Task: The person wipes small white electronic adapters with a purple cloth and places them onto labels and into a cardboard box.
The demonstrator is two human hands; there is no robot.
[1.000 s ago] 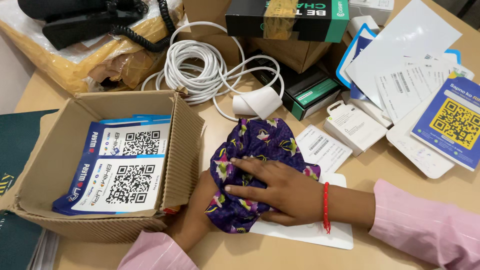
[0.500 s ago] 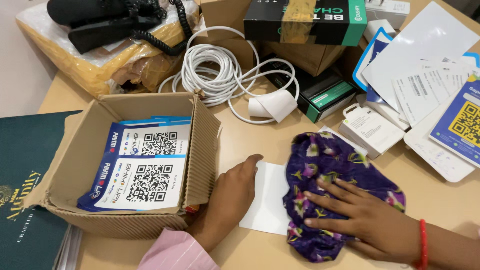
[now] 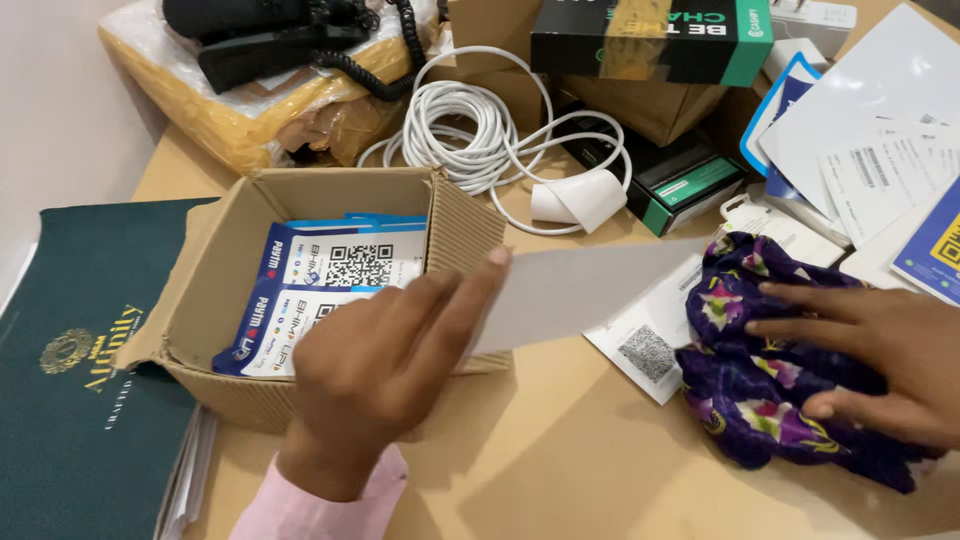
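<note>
My left hand (image 3: 385,370) holds a white card (image 3: 590,285) lifted off the table, its blank side up, beside the open cardboard box (image 3: 215,260). The box holds printed code cards (image 3: 335,270) with blue borders. My right hand (image 3: 880,355) rests flat on a crumpled purple floral cloth (image 3: 770,400) at the right of the table. A white paper slip with a printed code (image 3: 645,345) lies just left of the cloth.
A dark green book (image 3: 85,390) lies at the left. Behind the box are a coiled white cable (image 3: 480,130), a black corded phone on yellow padding (image 3: 290,40), black-and-green boxes (image 3: 650,40) and a pile of white and blue cards (image 3: 880,130) at the right.
My left hand has picked the white card up from the table and raised it toward the box. My right hand has slid the cloth further to the right, uncovering a paper slip.
</note>
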